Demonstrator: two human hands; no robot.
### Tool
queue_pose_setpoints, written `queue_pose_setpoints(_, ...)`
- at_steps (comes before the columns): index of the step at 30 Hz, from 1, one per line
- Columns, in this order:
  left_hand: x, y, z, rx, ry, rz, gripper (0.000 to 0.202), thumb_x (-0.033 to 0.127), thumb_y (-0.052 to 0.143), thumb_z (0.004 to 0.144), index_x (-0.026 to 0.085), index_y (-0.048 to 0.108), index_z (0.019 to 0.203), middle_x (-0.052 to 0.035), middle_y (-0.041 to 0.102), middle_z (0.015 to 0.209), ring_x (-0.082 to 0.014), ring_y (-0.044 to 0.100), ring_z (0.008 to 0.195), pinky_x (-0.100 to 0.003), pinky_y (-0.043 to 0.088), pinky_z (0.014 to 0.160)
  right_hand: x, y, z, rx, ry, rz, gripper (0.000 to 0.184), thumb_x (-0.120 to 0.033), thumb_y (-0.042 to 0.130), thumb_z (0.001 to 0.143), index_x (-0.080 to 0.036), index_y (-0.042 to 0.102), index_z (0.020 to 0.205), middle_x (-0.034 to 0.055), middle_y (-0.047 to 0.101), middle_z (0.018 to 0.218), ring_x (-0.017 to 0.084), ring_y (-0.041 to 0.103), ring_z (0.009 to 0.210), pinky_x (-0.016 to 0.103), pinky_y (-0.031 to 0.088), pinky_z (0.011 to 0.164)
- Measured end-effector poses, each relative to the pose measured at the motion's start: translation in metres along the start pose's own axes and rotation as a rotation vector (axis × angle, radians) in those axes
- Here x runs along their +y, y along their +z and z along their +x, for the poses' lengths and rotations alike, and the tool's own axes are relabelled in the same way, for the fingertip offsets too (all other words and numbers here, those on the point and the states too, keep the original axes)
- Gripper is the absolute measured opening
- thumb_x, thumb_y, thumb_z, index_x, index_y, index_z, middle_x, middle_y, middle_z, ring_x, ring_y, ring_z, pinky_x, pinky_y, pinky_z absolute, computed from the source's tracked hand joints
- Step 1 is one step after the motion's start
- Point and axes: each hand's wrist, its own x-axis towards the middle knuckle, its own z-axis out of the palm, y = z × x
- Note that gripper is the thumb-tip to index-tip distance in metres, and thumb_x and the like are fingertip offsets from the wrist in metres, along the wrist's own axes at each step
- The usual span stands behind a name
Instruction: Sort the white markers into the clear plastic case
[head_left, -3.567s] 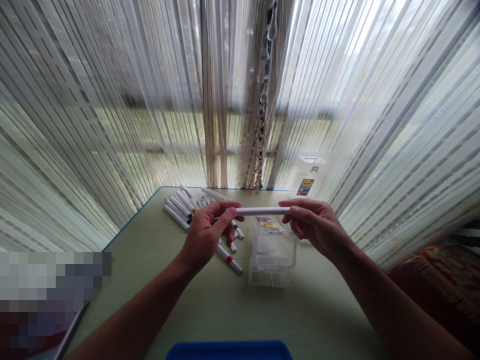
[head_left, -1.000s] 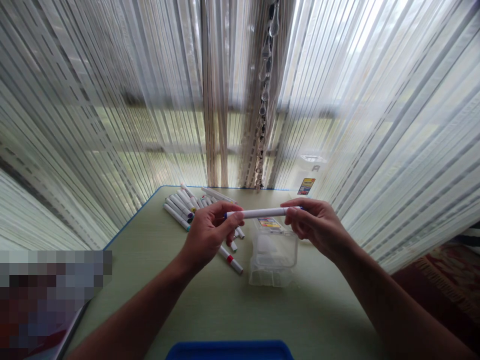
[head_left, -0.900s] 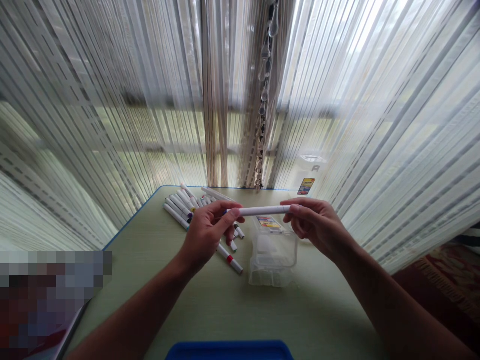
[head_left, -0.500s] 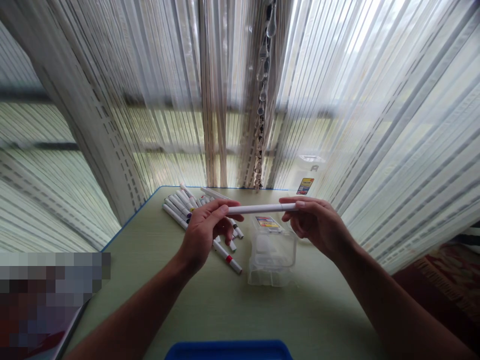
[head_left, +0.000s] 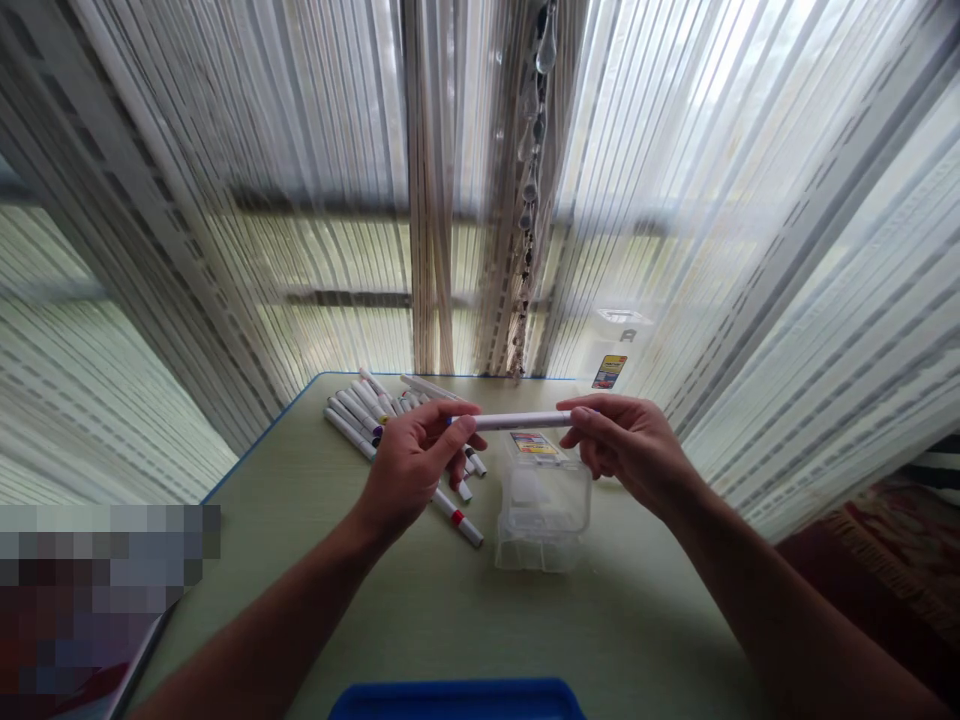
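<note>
A white marker [head_left: 521,420] lies level between my two hands, above the table. My left hand [head_left: 412,455] pinches its left end, where a bit of blue shows. The fingers of my right hand [head_left: 626,440] are closed on the right end, which they mostly cover. Behind and below my left hand is a pile of white markers [head_left: 352,413], partly hidden by it. One marker with a red band [head_left: 458,518] points toward me. Below the held marker stands a clear plastic box [head_left: 546,500] with a yellow and blue label.
Farther back on the right is a larger clear container [head_left: 600,345] with a similar label. A blue edge of some object [head_left: 457,700] shows at the bottom of the pale green table [head_left: 420,620]. Striped curtains [head_left: 322,150] hang behind the table.
The held marker has turned about its length, so faint print and blue at its ends now show. My right hand has shifted slightly left along it.
</note>
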Motion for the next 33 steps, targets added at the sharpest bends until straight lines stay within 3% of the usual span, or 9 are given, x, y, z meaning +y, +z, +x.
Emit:
queue_pose_setpoints(10,-0.0009,-0.0019,-0.0003,-0.005,0.000,0.105,0.029,0.038,0.079,0.080,0.010,0.073,0.089,-0.0033,0.069,0.069,-0.0079,0.056,0.046,-0.019,0.048,0.042,0.0023,-0.0006,-0.0005,-0.002,-0.045,-0.059,0.023,-0.035,0.088,0.072,-0.015,0.077,0.074,0.0041,0.071,0.059,0.008,0.052,0.037,0.018,0.035,0.033)
queue_pose_setpoints(27,-0.0021,-0.0020,0.0013,0.026,-0.010,-0.079,0.030,0.034,0.065,0.091,0.008,0.072,0.103,-0.0065,0.072,0.077,-0.0089,0.056,0.044,-0.021,0.047,0.041,-0.0023,-0.0025,-0.0008,-0.054,0.054,0.182,0.023,-0.032,0.075,0.080,-0.013,0.082,0.092,0.0107,0.078,0.069,0.010,0.058,0.035,0.017,0.034,0.032)
queue_pose_setpoints(33,-0.0023,-0.0020,0.0016,0.024,-0.002,-0.055,0.028,0.033,0.072,0.086,0.008,0.072,0.101,-0.0050,0.072,0.074,-0.0081,0.055,0.044,-0.020,0.047,0.040,-0.0013,-0.0022,-0.0014,-0.059,0.026,0.151,0.020,-0.031,0.079,0.079,-0.015,0.082,0.091,0.0097,0.078,0.069,0.009,0.057,0.036,0.016,0.034,0.032)
